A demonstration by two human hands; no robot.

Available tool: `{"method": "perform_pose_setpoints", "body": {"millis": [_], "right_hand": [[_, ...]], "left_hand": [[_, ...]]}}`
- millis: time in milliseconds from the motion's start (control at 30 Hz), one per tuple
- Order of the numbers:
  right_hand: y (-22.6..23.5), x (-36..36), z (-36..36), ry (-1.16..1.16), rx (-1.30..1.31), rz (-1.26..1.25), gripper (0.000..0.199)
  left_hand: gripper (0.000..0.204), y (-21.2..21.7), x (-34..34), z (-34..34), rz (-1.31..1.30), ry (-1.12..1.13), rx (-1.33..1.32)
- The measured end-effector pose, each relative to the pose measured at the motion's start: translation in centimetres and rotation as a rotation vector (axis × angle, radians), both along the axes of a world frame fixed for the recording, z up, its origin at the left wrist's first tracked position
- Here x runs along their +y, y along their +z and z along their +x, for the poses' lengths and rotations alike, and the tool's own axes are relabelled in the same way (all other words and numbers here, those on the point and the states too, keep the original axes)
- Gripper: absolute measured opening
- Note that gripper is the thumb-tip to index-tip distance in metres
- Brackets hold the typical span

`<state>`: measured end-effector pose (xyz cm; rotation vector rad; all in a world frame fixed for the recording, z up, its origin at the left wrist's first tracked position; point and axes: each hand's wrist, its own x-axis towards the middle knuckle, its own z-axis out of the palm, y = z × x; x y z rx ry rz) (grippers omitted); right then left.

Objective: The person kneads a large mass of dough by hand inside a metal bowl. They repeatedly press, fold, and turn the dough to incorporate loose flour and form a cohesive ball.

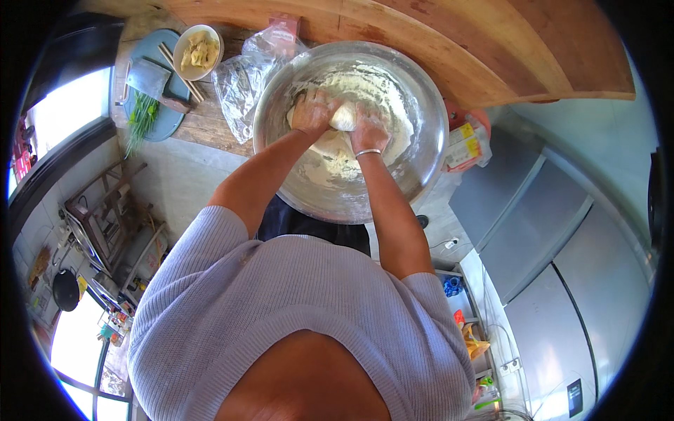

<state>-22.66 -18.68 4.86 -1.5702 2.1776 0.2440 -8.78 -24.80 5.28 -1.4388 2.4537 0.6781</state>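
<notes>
A wide metal basin stands in front of me, its inside streaked with white flour. Inside it, a lump of pale dough bulges up between my two hands. My left hand grips the dough from the left, with flour on its fingers. From the right, my right hand presses on the same dough; its fingers curl over it and a bracelet circles the wrist. More dough and loose flour lie beneath the hands, partly hidden by them.
Left of the basin lie a crumpled clear plastic bag, a bowl of yellowish food, chopsticks, and a blue cutting board with a cleaver and chopped greens. A yellow-and-white package sits at the right. A grey refrigerator stands farther right.
</notes>
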Motion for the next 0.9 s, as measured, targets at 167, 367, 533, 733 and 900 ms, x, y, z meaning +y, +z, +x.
{"method": "perform_pose_setpoints", "body": {"millis": [167,367,533,733,900], "right_hand": [[-0.9,-1.4,-1.6,-0.062,-0.242,0.387,0.062],[7.3,7.3,-0.4,0.162,-0.396,-0.034,0.071],[6.9,10.5,2.9,0.061,-0.266,-0.058,0.048],[4.6,6.5,2.2,0.137,-0.096,-0.036,0.019],[0.5,3.2,-0.5,-0.086,-0.255,0.037,0.042]], "left_hand": [[0.075,-1.0,0.5,-0.1,0.072,0.013,0.006],[0.072,5.5,3.9,4.4,0.111,-0.138,0.078],[0.019,4.9,9.6,3.3,0.081,-0.062,-0.039],[0.013,1.2,8.4,1.7,-0.042,-0.071,-0.063],[0.049,1.3,2.1,0.0,0.241,0.017,-0.123]]}}
